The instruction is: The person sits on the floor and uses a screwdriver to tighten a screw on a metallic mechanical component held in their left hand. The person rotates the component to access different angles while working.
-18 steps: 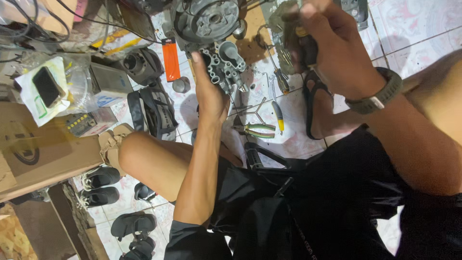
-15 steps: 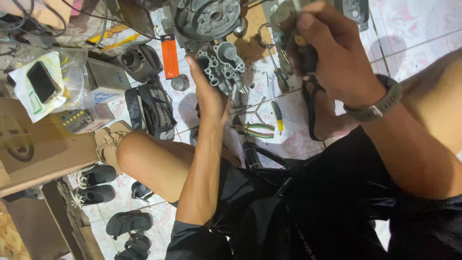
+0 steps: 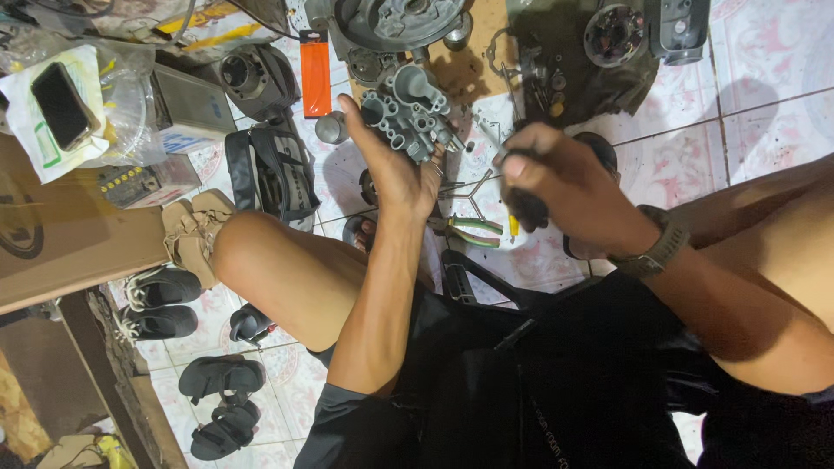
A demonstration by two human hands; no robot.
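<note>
Since the earlier frame the right hand point(image 3: 569, 193) has dropped from the engine parts and now sits right of the carburetor point(image 3: 412, 111), closed round a dark tool handle point(image 3: 526, 208). Above the carburetor lies a round engine cover point(image 3: 395, 19). Left hand point(image 3: 393, 165) cups the carburetor from below, fingers half curled. Pliers point(image 3: 473, 231) lie just below it.
</note>
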